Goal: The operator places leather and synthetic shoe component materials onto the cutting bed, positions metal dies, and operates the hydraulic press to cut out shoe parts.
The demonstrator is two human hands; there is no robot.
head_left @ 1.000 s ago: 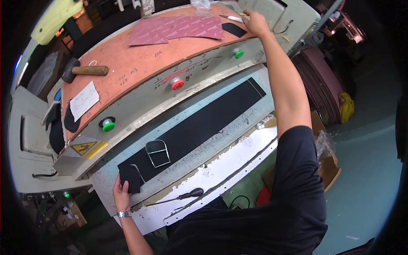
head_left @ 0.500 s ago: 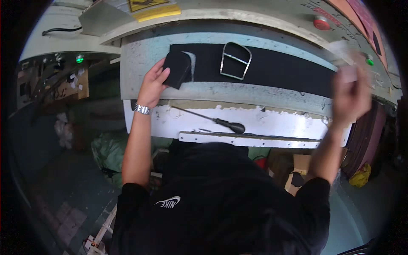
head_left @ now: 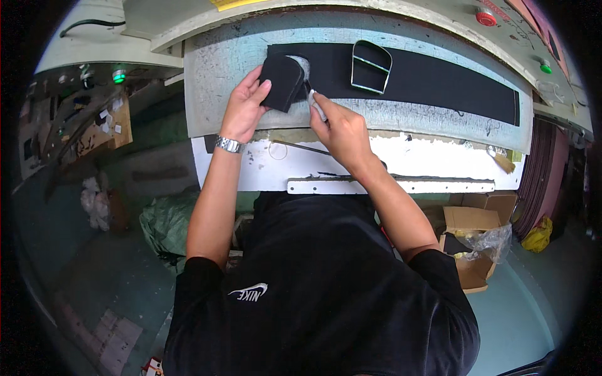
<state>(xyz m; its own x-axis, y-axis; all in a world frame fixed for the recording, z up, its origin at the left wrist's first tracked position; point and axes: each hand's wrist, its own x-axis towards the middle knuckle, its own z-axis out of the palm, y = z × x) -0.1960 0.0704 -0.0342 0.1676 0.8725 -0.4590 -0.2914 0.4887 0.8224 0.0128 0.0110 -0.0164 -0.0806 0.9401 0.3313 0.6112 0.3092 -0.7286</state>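
My left hand [head_left: 246,108] grips rounded black sheet pieces [head_left: 279,81], thumb on top, over the left end of a long black strip [head_left: 439,78]. Between the fingers of my right hand [head_left: 342,128] is a slim tool with a whitish handle [head_left: 318,108]. Its dark tip is close to the right edge of the black pieces; whether it touches them I cannot tell. A pale curved gap shows in the strip beside these pieces. Farther right, a metal cutting die [head_left: 371,65], arched with a crossbar, stands on the strip.
A thin shaft [head_left: 301,146] lies on the white ledge [head_left: 439,160], partly hidden under my right forearm. At the ledge's right end is a brush [head_left: 503,161]. Red [head_left: 485,17] and green [head_left: 545,66] buttons sit on the machine above. An open cardboard box [head_left: 473,272] stands below right.
My right hand has come from the strip's far right end to beside my left hand. The left still holds the black pieces. The whole view has shifted slightly.
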